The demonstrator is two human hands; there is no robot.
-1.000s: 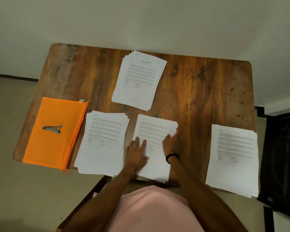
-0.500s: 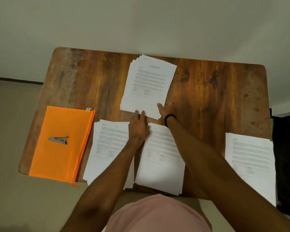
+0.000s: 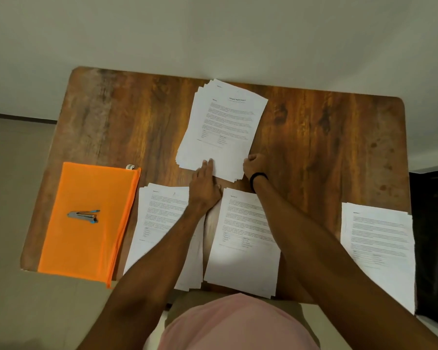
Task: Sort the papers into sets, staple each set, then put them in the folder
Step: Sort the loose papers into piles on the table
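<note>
Far stack (image 3: 223, 127): far middle of bench (image 3: 326, 147), sheets slightly fanned.
Left hand (image 3: 204, 184): fingers straight, flat on the far stack's near edge.
Right hand (image 3: 253, 165): fingers curled at that stack's near right corner; grip on paper cannot be told.
Near row: left stack (image 3: 159, 223), middle stack (image 3: 243, 243), right stack (image 3: 377, 243).
Folder (image 3: 86, 248): orange, at bench left, stapler (image 3: 83, 216) lying on it.

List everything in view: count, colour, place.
table: one, brown wood, by the wall
folder: one, orange, table's left end
stapler: one, grey and blue, on the folder
far pile: one, white, table's far middle
left pile: one, white, near edge, beside the folder
middle pile: one, white, near edge
right pile: one, white, near right corner
wristband: one, black, right wrist
left hand: fingers flat on far pile's near edge
right hand: curled at far pile's near right corner
</note>
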